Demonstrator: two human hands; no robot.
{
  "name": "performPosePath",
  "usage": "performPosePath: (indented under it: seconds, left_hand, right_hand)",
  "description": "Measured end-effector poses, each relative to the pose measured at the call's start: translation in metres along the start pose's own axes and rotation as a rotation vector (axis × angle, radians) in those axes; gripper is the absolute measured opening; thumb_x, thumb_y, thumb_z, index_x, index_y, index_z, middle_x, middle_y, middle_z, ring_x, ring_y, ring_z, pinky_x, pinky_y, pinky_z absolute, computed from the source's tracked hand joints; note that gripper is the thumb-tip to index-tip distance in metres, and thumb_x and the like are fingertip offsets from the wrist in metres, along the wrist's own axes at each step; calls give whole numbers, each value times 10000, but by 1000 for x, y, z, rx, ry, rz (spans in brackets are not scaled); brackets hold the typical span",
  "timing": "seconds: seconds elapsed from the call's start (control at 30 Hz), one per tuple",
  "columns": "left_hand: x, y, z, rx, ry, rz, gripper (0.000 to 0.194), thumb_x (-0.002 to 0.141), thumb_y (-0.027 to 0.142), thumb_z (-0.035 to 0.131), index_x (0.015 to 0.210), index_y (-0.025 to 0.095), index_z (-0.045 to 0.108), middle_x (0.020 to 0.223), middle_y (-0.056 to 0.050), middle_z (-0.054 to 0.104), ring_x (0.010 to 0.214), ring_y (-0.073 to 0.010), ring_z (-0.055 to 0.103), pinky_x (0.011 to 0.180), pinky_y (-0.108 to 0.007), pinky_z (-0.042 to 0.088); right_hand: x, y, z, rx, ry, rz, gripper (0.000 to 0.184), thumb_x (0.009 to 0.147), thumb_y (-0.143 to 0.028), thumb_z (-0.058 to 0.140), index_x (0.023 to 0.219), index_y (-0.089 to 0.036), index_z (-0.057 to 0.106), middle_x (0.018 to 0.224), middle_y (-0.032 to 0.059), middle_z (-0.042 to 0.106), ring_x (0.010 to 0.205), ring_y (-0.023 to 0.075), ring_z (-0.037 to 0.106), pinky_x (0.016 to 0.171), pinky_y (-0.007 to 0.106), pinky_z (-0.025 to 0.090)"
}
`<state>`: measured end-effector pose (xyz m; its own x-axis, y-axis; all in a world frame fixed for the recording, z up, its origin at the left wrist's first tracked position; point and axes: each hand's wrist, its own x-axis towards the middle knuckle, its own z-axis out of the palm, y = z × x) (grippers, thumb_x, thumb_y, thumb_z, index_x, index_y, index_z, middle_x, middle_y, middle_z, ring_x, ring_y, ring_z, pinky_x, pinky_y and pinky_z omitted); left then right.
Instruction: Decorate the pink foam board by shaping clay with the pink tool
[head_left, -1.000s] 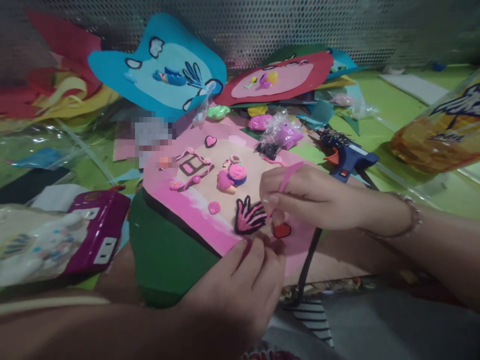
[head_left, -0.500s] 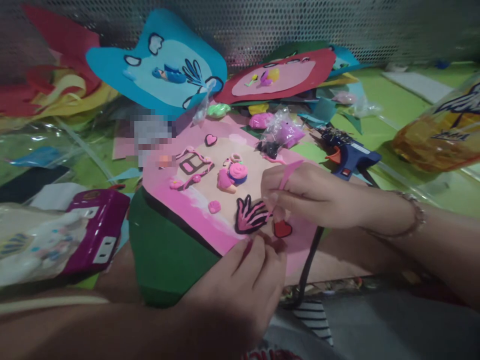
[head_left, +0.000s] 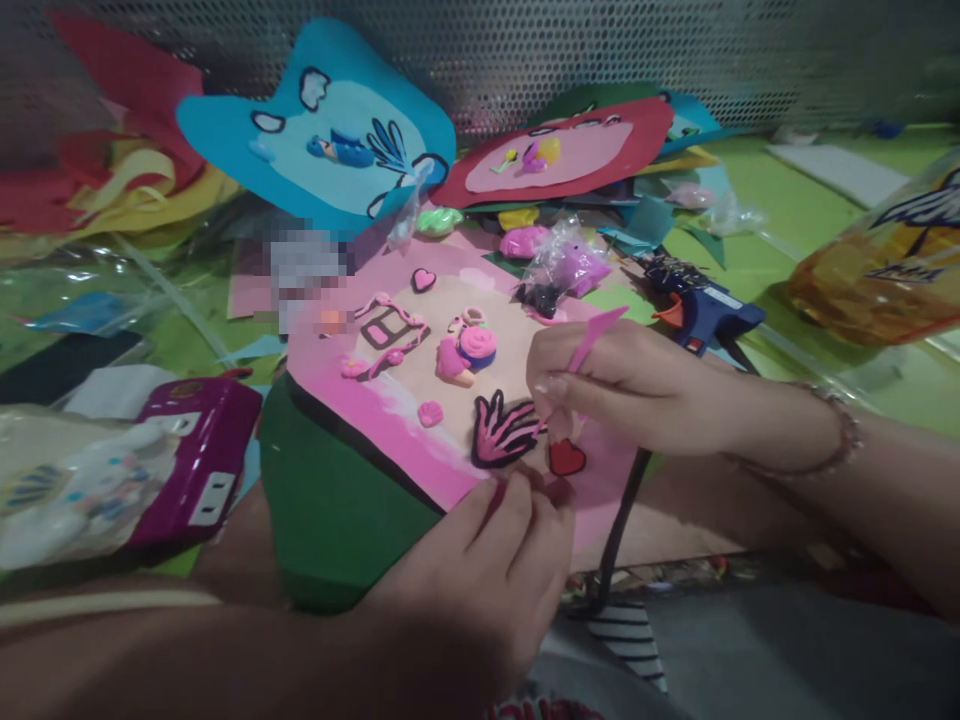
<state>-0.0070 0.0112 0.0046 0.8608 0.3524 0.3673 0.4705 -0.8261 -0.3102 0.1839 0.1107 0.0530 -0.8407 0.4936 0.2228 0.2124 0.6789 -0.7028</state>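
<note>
Pink tool [head_left: 587, 346] more aslant in curled right hand [head_left: 634, 388]

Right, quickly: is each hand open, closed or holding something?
Left hand: fingers curled on the pink decorated sheet; grip hidden.
Right hand: closed on the thin pink plastic tool.

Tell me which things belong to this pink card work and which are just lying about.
Apparently in the job:
pink modelling tool
decorated pink card
pink-and-black coral shape

Seemingly lying about:
blue glue gun
plastic bottle
decorated blue card
</note>
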Motion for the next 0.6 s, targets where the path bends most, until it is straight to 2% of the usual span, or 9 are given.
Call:
performPosePath:
  seconds: [0.17, 0.43, 0.6]
  left_hand:
    - [-1, 1, 1, -16, -13, -10, 365, 882, 86, 381, 1169, -8, 585, 1099, -159, 622, 992, -289, 613, 861, -382, 494]
    - [-1, 1, -1, 0, -22, -2, 356, 880, 100, 402, 1167, 9, 593, 1094, -135, 628, 976, -275, 615, 869, -370, 493]
    - [-1, 0, -1, 6, -9, -11, 362, 881, 93, 391, 1169, 2, 591, 1097, -149, 630, 985, -281, 615, 857, -373, 502]
  right_hand:
    - [2, 2, 4, -51, -25, -45, 273, 948, -143, 334, 753, -138, 525, 732, 35, 546, 685, 105, 488, 676, 228, 396]
    - [1, 3, 2, -116, -26, -28, 245, 927, -112, 344, 760, -133, 522, 702, 18, 510, 654, 95, 452, 652, 214, 367]
    - [1, 3, 2, -82, 1, -75, 278, 938, -119, 332, 746, -123, 533, 684, 19, 525, 636, 88, 468, 646, 212, 374]
